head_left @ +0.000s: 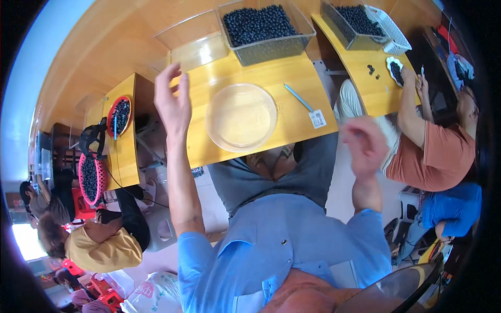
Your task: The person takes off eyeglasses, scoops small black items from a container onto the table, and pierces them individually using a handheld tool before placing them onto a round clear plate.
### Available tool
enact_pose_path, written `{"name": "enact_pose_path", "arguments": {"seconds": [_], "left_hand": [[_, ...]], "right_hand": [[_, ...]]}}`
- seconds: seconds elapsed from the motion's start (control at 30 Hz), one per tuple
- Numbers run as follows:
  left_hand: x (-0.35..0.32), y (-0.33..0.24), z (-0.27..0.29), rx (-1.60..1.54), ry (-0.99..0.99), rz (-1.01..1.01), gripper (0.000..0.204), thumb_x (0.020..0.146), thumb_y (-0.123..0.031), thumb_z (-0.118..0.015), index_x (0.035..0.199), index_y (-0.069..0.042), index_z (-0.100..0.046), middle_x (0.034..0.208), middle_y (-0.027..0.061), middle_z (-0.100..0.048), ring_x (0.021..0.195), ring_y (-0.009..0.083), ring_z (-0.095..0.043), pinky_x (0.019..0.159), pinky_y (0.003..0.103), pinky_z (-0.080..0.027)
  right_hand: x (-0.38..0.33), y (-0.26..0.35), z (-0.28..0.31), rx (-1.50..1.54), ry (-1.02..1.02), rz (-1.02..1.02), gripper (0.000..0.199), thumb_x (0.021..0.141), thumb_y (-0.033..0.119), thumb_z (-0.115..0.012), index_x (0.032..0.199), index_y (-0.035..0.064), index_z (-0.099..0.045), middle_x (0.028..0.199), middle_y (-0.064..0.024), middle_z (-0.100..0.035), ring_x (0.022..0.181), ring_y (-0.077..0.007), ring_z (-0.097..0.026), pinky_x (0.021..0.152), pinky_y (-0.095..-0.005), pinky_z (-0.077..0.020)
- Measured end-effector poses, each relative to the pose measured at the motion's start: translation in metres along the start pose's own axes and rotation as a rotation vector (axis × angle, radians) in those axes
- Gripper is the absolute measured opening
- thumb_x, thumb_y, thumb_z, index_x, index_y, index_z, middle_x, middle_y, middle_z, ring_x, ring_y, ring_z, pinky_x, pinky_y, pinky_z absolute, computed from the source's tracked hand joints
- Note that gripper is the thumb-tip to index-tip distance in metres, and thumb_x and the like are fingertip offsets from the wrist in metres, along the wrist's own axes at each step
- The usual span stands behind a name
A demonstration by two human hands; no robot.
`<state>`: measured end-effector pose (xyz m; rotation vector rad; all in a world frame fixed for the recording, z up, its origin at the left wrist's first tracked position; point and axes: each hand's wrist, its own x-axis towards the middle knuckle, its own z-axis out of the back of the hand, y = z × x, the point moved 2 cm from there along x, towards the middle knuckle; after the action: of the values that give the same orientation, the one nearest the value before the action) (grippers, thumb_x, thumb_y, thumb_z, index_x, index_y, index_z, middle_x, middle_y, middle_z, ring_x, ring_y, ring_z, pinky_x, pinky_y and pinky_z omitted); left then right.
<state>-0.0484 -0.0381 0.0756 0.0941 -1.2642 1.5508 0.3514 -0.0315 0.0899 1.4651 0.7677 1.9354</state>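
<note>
My left hand (173, 101) is raised over the left part of the yellow table, its fingers loosely bent and apart, with nothing in it. Beside it stands a round clear shallow bowl (241, 117), which looks empty. My right hand (365, 144) hangs in the air off the table's right edge, slightly blurred, its fingers loosely curled and no object visible in them. Between the bowl and that hand lies a blue pen-like stick (298, 97), its near end by a small white printed card (317, 118).
A clear bin of dark round beads or berries (259, 27) stands at the table's far side. On the right, a person in a rust shirt (443, 156) handles a white dish (395, 71). Leftward are a red bowl (127, 104) and a pink basket (102, 180).
</note>
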Motion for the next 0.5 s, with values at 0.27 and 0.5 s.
{"name": "enact_pose_path", "arguments": {"seconds": [0.27,0.5], "left_hand": [[0.053,0.107,-0.08,0.482,0.218,-0.231,0.062,0.095,-0.024,-0.071,0.148,-0.009,-0.044,0.15,0.0216,-0.045,0.142,0.0404,-0.041,0.115,0.047,-0.04],[0.094,0.169,-0.117,0.761,0.316,-0.135,0.062,0.091,-0.03,-0.073,0.146,-0.016,-0.048,0.147,0.0177,-0.051,0.129,0.0368,-0.054,0.102,0.046,-0.05]], "right_hand": [[-0.068,-0.084,-0.017,0.07,0.229,-0.704,0.024,0.093,0.001,-0.068,0.116,0.0007,-0.07,0.089,-0.0033,-0.068,0.079,-0.0077,-0.063,0.069,-0.0231,-0.0509],[-0.079,-0.098,-0.017,0.033,0.298,-0.671,0.025,0.092,0.001,-0.069,0.116,0.0009,-0.07,0.087,-0.004,-0.069,0.075,-0.0091,-0.063,0.068,-0.0236,-0.051]]}}
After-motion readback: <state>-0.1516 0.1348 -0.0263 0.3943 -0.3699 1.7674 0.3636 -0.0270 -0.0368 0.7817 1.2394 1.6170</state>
